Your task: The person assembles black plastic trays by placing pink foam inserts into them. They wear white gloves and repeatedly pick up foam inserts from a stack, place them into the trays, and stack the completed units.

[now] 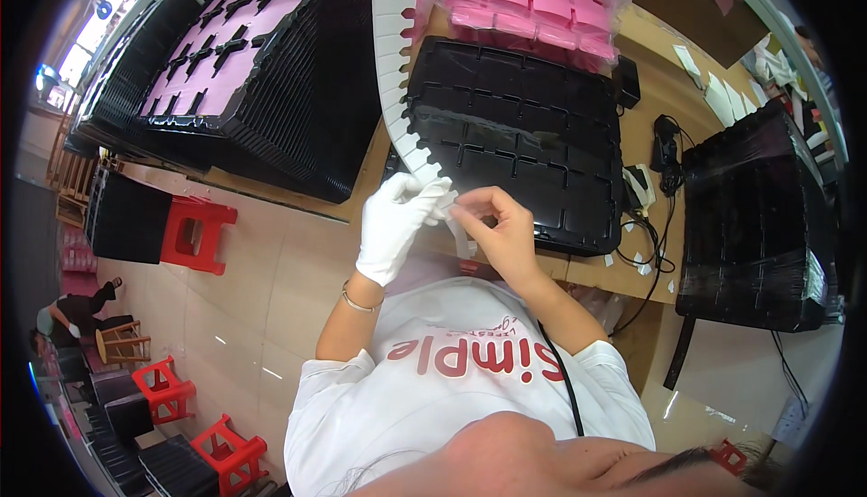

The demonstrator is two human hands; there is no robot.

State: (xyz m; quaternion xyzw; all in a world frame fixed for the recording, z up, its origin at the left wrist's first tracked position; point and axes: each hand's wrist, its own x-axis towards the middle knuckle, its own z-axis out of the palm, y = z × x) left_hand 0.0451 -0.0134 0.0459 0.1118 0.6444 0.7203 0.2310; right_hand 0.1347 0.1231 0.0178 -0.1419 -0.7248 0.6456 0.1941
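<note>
My left hand (395, 226), in a white glove, is closed with its fingertips at the near end of a long white strip (395, 73) with a notched right edge. The strip curves down from the far edge of the view to that hand. My bare right hand (502, 231) faces it, thumb and forefinger pinched close to the gloved fingertips. What lies between those fingers is small, whitish and partly hidden. A pale translucent strip (464, 241) hangs below the fingertips. Just beyond both hands lies a black molded tray (524, 149) with cross-shaped ribs.
Pink molded pieces in clear wrap (533, 5) sit behind the tray. A tall stack of black trays (307, 82) rises at left, with pink sheets on top. Cables (666, 172) and white scraps lie at right, near another black stack (754, 226). Red stools (197, 233) stand on the floor.
</note>
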